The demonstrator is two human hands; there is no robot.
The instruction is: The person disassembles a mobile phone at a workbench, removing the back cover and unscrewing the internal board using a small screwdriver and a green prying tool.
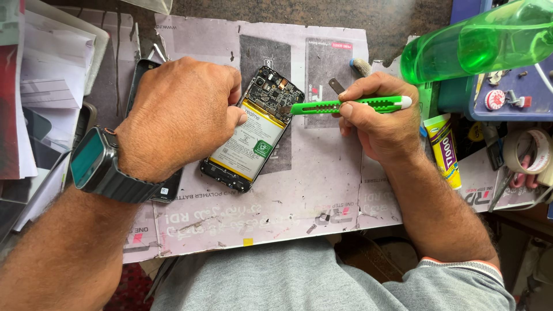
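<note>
Phone (249, 138), back cover off, flat on pale mat (322, 190) at centre of worktop, tilted, top end up-right. Battery (247, 141) and circuit board (273, 92) exposed.

Left hand (178, 118) pressing down on phone's left edge, fingers curled, thumb on battery; grip closed against the phone, pinning rather than lifting. Smartwatch (92, 161) on left wrist.

Right hand (374, 118) clamped on green cutter (351, 105), fingers wrapped round the body, tip touching phone's right edge near the board.

Handling, as judged: phone light, stiff, thin, likely slippery on the mat. Bare board and battery fragile; battery soft-cased, not to be pierced or bent. Best held by side frame, not by open innards. Cutter light, rigid plastic, sharp at tip; held mid-body.

Count: one opened phone, one cutter, one mat. One more flat dark device (144, 75) under left hand, partly hidden. One green bottle (478, 40) lying upper right. One yellow glue tube (443, 147) just beside right wrist. One tape roll (527, 151) at right edge. One small metal blade piece (336, 86) above cutter. Paper stack (46, 75) at left. Small parts on blue tray (507, 95), too small to count.
</note>
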